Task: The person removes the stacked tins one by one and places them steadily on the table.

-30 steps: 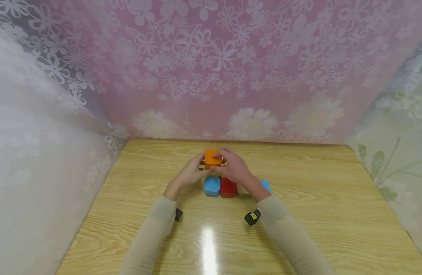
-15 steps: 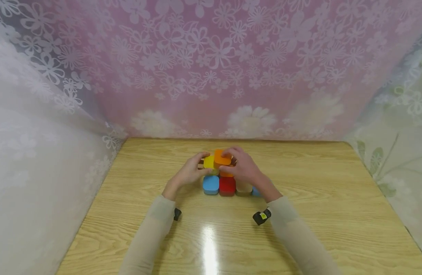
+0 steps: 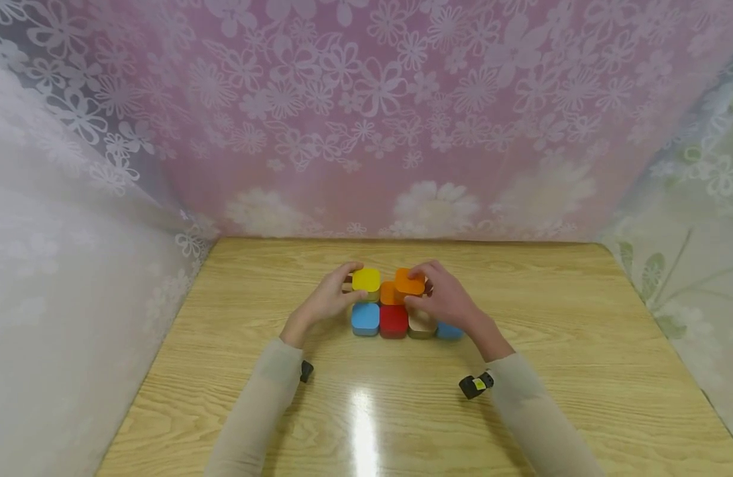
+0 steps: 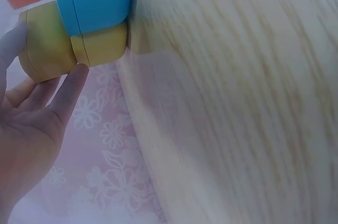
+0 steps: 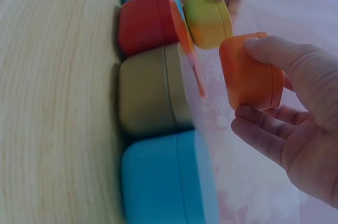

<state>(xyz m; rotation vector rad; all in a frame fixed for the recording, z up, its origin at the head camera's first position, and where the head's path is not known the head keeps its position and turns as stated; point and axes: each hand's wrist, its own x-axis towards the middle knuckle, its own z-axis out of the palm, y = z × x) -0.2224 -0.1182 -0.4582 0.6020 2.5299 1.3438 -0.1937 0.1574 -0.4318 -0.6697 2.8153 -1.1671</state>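
Small rounded square boxes with lids stand grouped on the wooden table (image 3: pixel 557 371). My left hand (image 3: pixel 329 296) grips a yellow box (image 3: pixel 366 279) at its sides. In the left wrist view that box sits over a second yellow box (image 4: pixel 101 47), where one fingertip touches. My right hand (image 3: pixel 447 298) pinches an orange box (image 5: pixel 251 73) between thumb and fingers, raised behind the front row. Another orange box (image 3: pixel 389 293) shows behind the red box (image 3: pixel 393 320), partly covered by the held one.
The front row runs from a light blue box (image 3: pixel 365 319) at the left through the red one to a beige box (image 3: pixel 422 324) and another blue box (image 3: pixel 449 330). A pink floral curtain (image 3: pixel 366 132) hangs behind the table's far edge.
My right hand has carried the orange box rightward, away from over the yellow box and past the other orange box. The yellow box's top is now uncovered. My left hand stays almost still.
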